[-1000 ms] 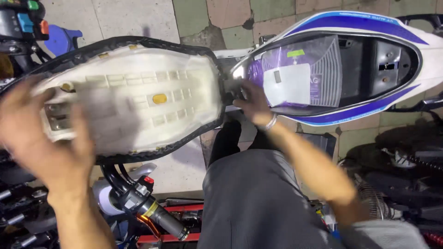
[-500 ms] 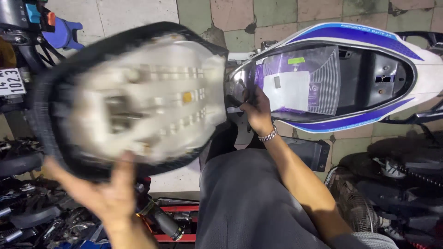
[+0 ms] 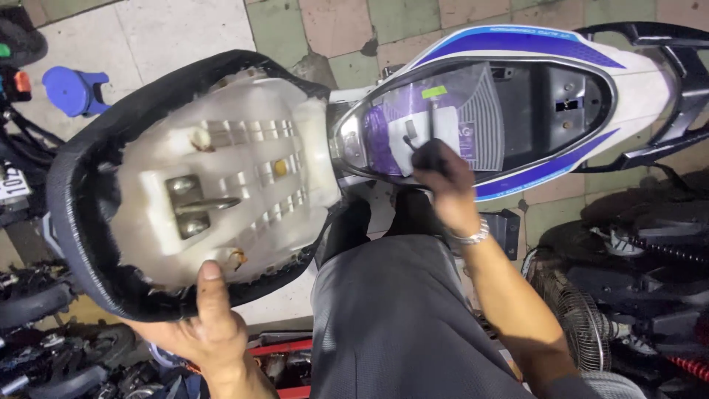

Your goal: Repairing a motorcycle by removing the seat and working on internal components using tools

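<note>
My left hand holds up a scooter seat by its near edge, thumb pressed on the rim. The seat's white plastic underside faces me, with a metal latch loop on it and black cover around the edge. My right hand grips a dark tool over the open under-seat compartment of a white and blue scooter. A clear plastic bag with a white sheet lies in the compartment. A metal bracelet is on my right wrist.
My grey-trousered leg fills the bottom centre. A blue plastic stool stands on the tiled floor at upper left. Motorbike handlebars and parts crowd the left side. A fan grille and dark motorbike parts sit at right.
The seat has swung up and left, and my left hand has slid from its left end to its near edge. My right hand moved from the seat hinge into the compartment, holding a dark tool.
</note>
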